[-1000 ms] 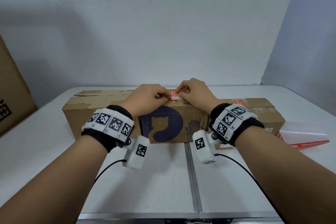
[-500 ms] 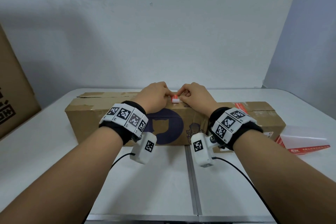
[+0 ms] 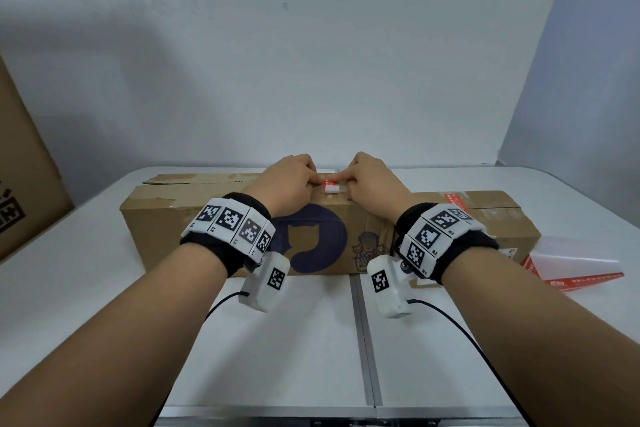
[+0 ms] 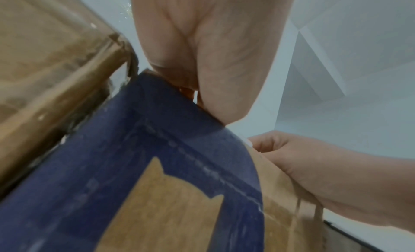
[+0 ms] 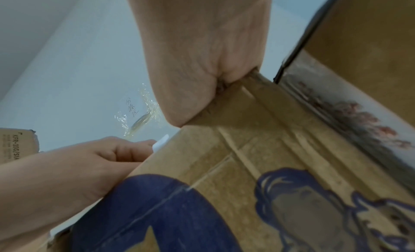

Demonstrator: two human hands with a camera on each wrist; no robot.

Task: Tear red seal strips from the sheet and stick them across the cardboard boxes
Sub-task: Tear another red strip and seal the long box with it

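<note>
A long cardboard box [image 3: 207, 218] with a purple cat logo lies across the table. On its top, at the middle, sits a red seal strip [image 3: 329, 186] with a white end. My left hand [image 3: 313, 180] pinches the strip from the left with curled fingers. From the right, my right hand [image 3: 341, 180] holds it too, index finger laid over it. In the right wrist view the strip's white end [image 5: 160, 144] sticks out by the left hand [image 5: 78, 167] at the box edge. Another red strip [image 3: 454, 202] is stuck across the box farther right.
The sheet of red strips [image 3: 571, 269] lies on the white table [image 3: 277, 340] beside the box's right end. A big cardboard carton [image 3: 20, 184] stands at the far left. A seam runs down the table's middle, and the wall is close behind the box.
Both hands have shifted a little farther back over the box top, keeping the strip between them. The left forearm has come in toward the middle.
</note>
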